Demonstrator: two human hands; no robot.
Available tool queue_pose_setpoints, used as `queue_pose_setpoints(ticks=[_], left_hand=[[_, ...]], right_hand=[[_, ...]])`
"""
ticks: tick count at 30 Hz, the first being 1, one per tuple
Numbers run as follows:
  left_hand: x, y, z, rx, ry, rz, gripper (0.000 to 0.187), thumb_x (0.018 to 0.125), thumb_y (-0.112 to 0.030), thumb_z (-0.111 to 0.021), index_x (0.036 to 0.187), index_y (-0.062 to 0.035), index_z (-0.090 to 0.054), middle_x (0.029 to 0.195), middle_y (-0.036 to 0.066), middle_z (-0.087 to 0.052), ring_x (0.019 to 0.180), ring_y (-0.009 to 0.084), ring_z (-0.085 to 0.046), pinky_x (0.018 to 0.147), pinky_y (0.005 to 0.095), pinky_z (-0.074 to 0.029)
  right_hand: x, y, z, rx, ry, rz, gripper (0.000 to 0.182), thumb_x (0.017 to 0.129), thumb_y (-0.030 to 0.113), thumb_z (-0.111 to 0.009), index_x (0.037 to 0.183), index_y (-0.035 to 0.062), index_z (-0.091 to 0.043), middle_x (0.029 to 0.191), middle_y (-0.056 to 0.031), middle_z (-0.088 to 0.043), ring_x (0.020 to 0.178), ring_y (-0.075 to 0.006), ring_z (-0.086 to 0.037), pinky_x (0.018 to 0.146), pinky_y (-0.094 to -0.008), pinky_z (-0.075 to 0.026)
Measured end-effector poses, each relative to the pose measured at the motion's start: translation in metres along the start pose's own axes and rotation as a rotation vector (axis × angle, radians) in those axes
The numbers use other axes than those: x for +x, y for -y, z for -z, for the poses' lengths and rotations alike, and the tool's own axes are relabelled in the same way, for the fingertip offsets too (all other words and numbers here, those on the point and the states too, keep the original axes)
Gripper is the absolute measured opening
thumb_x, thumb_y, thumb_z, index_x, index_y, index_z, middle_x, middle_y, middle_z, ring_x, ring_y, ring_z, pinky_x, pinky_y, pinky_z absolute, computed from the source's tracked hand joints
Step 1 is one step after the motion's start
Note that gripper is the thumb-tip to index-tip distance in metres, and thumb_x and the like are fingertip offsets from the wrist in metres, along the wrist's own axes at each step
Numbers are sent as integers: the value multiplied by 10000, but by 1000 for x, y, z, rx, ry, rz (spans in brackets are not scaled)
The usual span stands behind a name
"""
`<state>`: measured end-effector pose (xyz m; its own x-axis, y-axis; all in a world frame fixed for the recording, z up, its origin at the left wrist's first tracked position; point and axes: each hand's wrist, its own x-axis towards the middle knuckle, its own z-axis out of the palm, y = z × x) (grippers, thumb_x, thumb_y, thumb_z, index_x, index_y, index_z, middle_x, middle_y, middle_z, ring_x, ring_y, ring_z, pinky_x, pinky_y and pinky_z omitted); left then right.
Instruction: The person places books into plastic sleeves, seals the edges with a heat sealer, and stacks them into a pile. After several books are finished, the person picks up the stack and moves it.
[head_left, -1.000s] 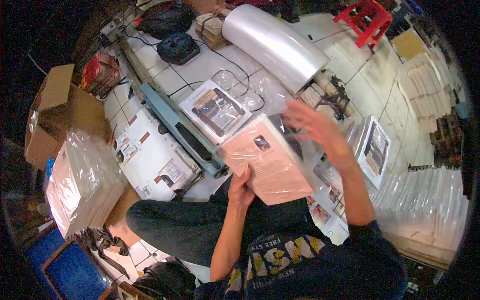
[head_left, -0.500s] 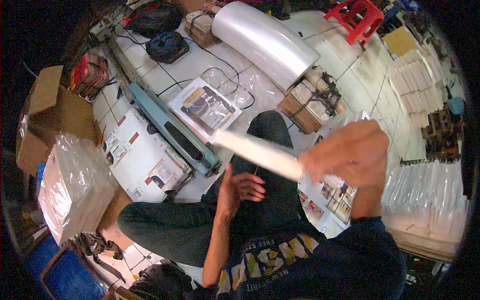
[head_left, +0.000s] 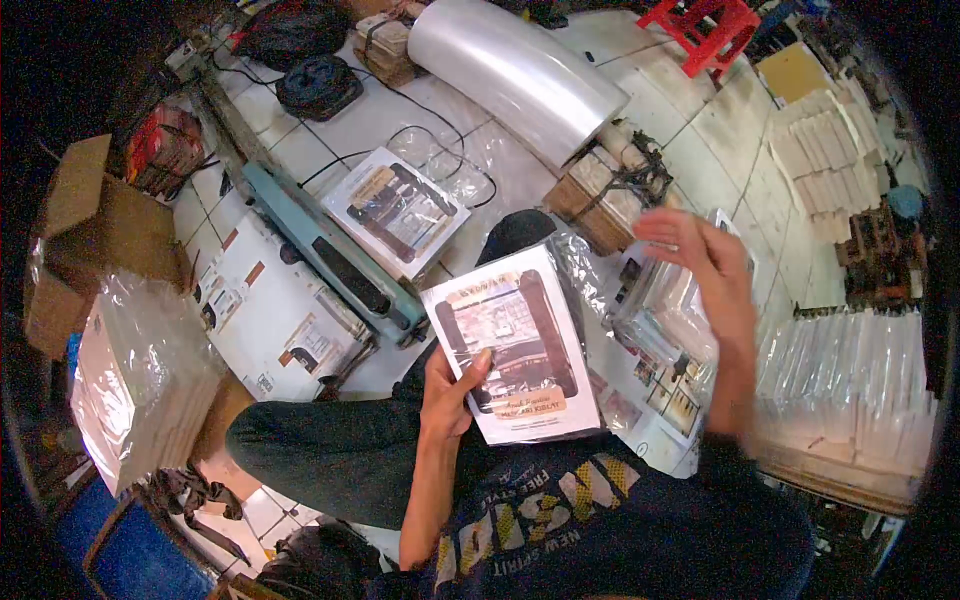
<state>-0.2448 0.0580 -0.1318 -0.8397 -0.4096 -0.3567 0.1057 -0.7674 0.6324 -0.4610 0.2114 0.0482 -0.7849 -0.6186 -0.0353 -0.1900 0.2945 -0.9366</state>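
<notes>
Presently your left hand [head_left: 448, 395] clasps the book [head_left: 515, 345], your right hand [head_left: 703, 258] extends unloaded fingers, and slick film [head_left: 574, 265] could cause slipping.

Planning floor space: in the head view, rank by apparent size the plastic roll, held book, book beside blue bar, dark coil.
1. Plastic roll, held book: too alike to rank; book nearer camera.
2. Book beside blue bar
3. Dark coil

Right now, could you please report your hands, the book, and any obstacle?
Left hand gripping book, picture side facing camera. Right hand raised, open, empty. Clear plastic film along book's upper right edge; nothing visibly blocking.
</notes>
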Motion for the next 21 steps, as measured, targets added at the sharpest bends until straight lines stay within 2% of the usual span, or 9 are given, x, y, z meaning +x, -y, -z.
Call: queue_pose_setpoints(ticks=[1,3,5,6,9,11,14,18,21], left_hand=[[-1,2,4,2,-20,-29,461,841,-96,-704,1232,32,-497,1143,123,-623,988,174,-616,882,327,-492],[-4,0,8,19,-105,-40,439,840,-79,-677,1229,20,-498,1146,124,-618,1006,209,-609,905,364,-480],[-3,-3,13,16,-170,-54,437,843,-82,-677,1229,20,-498,1146,124,-617,1003,207,-608,904,361,-481],[-3,-4,16,14,-229,-67,435,846,-85,-677,1229,19,-498,1145,124,-616,1001,205,-607,902,358,-481],[0,-4,35,61,-299,-100,450,843,-100,-689,1236,11,-501,1140,119,-619,1000,202,-606,898,344,-483],[2,-17,45,113,-296,-172,442,846,-107,-702,1225,17,-511,1102,92,-633,985,159,-602,878,310,-478],[7,-43,80,231,-365,-272,429,836,-137,-720,1194,18,-543,1078,82,-636,956,152,-586,865,311,-472],[23,-120,117,256,-530,-233,426,828,-111,-708,1186,29,-525,1054,142,-639,924,220,-636,801,361,-545],[51,-164,161,170,-427,-276,411,838,-77,-684,1189,46,-509,1062,144,-638,909,233,-647,783,384,-559]], right_hand=[[-1,-19,-4,11,3,0,339,936,301,-563,1141,44,-646,1122,-128,-657,1031,-212,-636,879,-361,-513],[-6,-59,-13,323,194,-585,425,942,367,-560,1150,2,-617,1149,-141,-637,1059,-250,-611,921,-381,-479],[-29,-110,-20,276,316,-783,419,917,305,-619,1169,-30,-596,1067,-167,-662,982,-245,-644,864,-355,-522],[-37,-105,-29,268,337,-788,419,917,305,-619,1169,-30,-596,1067,-167,-662,982,-245,-644,864,-355,-522],[-49,-92,-56,103,700,-634,354,909,196,-636,1140,-71,-600,965,-177,-680,844,-205,-680,727,-313,-573],[-38,-95,-74,109,510,-643,307,844,138,-713,1051,-79,-643,878,-163,-687,731,-189,-686,655,-274,-580],[-8,-107,-117,160,555,-503,280,858,163,-701,992,-81,-666,868,-142,-686,730,-181,-683,667,-276,-578],[41,-106,-192,229,658,-413,296,857,171,-699,980,-95,-652,857,-141,-683,716,-188,-681,667,-283,-577],[87,-129,-243,472,689,-321,179,837,4,-642,970,-115,-641,889,-181,-677,744,-236,-689,666,-325,-590]])
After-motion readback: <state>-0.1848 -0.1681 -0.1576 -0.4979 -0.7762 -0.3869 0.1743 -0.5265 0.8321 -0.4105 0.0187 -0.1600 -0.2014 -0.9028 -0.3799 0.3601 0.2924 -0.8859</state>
